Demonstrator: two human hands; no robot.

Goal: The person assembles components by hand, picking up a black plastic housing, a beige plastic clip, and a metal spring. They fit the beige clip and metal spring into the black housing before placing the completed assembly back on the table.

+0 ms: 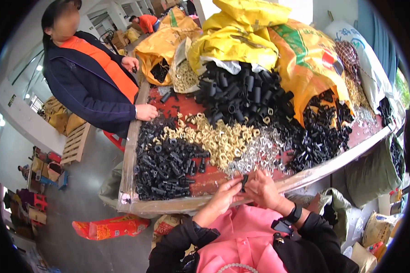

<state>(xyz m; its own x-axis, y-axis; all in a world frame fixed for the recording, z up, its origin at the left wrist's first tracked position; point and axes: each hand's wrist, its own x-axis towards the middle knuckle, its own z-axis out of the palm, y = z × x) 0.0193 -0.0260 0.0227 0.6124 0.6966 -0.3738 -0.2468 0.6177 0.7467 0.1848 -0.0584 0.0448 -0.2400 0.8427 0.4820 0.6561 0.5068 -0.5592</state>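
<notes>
At the table's front edge my left hand (226, 194) and my right hand (263, 188) meet, fingers closed on a small black plastic part (244, 183) between them. Its exact kind is too small to make out. Just beyond my fingers lies a heap of small silvery metal pieces (255, 157). Brass-coloured nut-like pieces (221, 141) spread behind and to the left of it. Black plastic fittings (166, 175) fill the front left corner. Larger black tube-shaped parts (234, 93) are piled at the back, and small black parts (321, 139) lie to the right.
The red table (207, 182) has a raised, tape-wrapped rim. Yellow sacks (237, 45) and an orange sack (305, 59) stand along its far side. A person (95, 77) in a dark jacket stands at the left, one hand on the table. A red bag (109, 227) lies on the floor.
</notes>
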